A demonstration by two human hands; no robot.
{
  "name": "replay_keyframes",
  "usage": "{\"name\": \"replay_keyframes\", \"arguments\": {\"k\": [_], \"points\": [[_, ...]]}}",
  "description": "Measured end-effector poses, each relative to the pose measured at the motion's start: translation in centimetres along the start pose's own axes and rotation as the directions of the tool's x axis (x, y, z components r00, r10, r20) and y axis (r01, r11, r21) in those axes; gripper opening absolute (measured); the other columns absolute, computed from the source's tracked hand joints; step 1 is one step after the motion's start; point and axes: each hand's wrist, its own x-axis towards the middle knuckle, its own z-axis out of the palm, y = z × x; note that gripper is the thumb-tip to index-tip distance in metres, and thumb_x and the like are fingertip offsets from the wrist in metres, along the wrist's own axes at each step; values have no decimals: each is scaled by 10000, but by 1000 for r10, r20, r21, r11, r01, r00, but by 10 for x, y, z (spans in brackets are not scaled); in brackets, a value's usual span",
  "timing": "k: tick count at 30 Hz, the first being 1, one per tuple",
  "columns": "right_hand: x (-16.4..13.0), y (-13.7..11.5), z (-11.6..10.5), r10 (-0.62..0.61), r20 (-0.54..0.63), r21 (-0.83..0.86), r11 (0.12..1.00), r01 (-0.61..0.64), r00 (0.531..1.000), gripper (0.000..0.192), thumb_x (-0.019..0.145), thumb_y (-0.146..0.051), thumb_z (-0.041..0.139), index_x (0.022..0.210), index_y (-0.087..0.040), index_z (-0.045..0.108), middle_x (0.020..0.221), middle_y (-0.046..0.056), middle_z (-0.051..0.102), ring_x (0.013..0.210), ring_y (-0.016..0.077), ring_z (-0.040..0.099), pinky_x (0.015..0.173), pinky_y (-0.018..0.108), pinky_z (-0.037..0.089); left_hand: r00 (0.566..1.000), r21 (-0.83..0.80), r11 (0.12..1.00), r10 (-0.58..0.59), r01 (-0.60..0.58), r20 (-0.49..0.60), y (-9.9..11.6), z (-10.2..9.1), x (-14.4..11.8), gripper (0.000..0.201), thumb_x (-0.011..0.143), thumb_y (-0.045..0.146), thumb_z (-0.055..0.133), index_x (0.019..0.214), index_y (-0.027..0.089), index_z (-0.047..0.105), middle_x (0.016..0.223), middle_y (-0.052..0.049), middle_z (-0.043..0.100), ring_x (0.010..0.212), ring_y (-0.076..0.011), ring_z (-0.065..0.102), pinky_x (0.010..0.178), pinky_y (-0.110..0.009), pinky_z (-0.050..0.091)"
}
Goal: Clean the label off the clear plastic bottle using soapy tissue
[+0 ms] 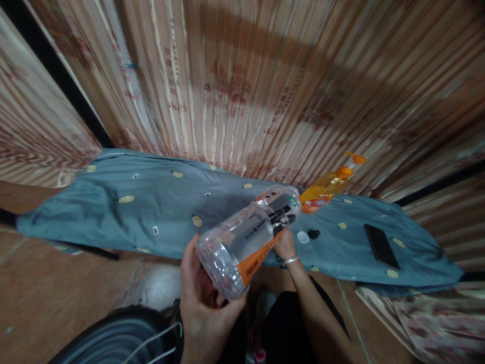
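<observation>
Nearest the camera, at the bottom left, sits a dark round bin (113, 338) with a thin white wire handle lying across its rim. Just right of it the left hand (202, 303) is wrapped around the base of a large clear plastic bottle (248, 240), fingers curled under and thumb up the near side. That bottle lies almost level in the air, base toward the camera and neck pointing far and right, with an orange, black and white label around its far half. The right hand (285, 246), a silver bangle at its wrist, grips the bottle from below near the label; how far its fingers close is hidden behind the bottle. Beyond both hands a blue-grey cloth (144, 207) with small yellow round motifs is spread across the floor from left to right. On the cloth, just right of the right hand, lie a small white cap (302, 237) and a small black cap (313, 233), close together. Farther right lies a dark phone (381, 246). At the far edge of the cloth an orange pump bottle (329, 187) leans against a striped wooden wall (265, 76).
</observation>
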Motion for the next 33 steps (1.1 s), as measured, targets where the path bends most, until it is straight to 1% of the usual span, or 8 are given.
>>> {"name": "replay_keyframes", "arguments": {"k": [3, 8, 11, 14, 18, 23, 27, 33], "points": [[0, -2, 0, 5, -3, -19, 1000, -5, 1000, 185, 773, -416, 665, 772, -251, 582, 683, 93, 732, 634, 246, 705, 593, 299, 504, 1000, 7, 1000, 7, -7, 3, -1, -1, 0, 975, 551, 275, 1029, 1443, 249, 636, 1384, -115, 725, 911, -238, 800, 543, -202, 581], [0, -8, -1, -4, -16, -69, 998, 3, 1000, 191, 801, -413, 679, 843, -230, 640, 670, 80, 726, 666, 264, 729, 596, 297, 516, 1000, -3, 1000, 16, -16, 13, -1, -1, 1, 961, 556, 252, 1020, 1439, 255, 638, 1400, -102, 715, 946, -230, 795, 576, -196, 591], [0, -10, -4, -18, -20, -55, 998, 17, 1000, 191, 806, -420, 683, 832, -238, 631, 671, 77, 728, 662, 258, 726, 597, 297, 520, 1000, -12, 1000, 15, -15, 12, -1, -1, 1, 952, 555, 232, 1018, 1430, 264, 643, 1400, -94, 713, 944, -224, 797, 603, -201, 606], [0, -13, -7, -25, -19, -21, 999, 25, 1000, 194, 801, -431, 679, 787, -252, 605, 600, 51, 684, 605, 235, 685, 547, 280, 488, 1000, -3, 1000, 16, -16, 17, -1, -2, 1, 948, 548, 217, 1019, 1421, 280, 656, 1402, -85, 714, 951, -226, 796, 623, -208, 614], [0, -17, -9, -34, -35, 1, 999, 34, 999, 191, 794, -425, 670, 752, -265, 575, 544, 23, 631, 556, 215, 640, 513, 269, 456, 1000, -5, 1000, 10, -10, 25, -1, -2, 1, 946, 556, 219, 1016, 1429, 309, 663, 1410, -68, 713, 869, -189, 784, 526, -171, 549], [-1, -17, -8, -46, -43, -18, 999, 45, 998, 182, 797, -413, 658, 751, -270, 555, 517, -9, 586, 510, 191, 583, 487, 260, 425, 1000, -9, 1000, 16, -16, 13, 1, 0, 0, 933, 561, 211, 1007, 1425, 299, 667, 1406, -81, 717, 858, -201, 789, 491, -177, 536], [0, -14, -6, -31, -40, -21, 999, 30, 999, 166, 788, -394, 655, 759, -268, 551, 540, 4, 596, 535, 199, 594, 498, 266, 433, 1000, -19, 1000, 14, -14, 16, 1, 1, -1, 943, 567, 213, 1000, 1442, 268, 652, 1384, -104, 726, 820, -189, 776, 424, -154, 467], [-1, -13, -4, -13, -26, 0, 1000, 13, 1000, 175, 787, -408, 660, 792, -252, 581, 608, 37, 664, 603, 222, 651, 562, 286, 495, 1000, 4, 1000, 29, -29, 9, 0, -1, 1, 937, 555, 233, 1004, 1422, 244, 650, 1389, -110, 717, 955, -237, 790, 519, -177, 561]]}}
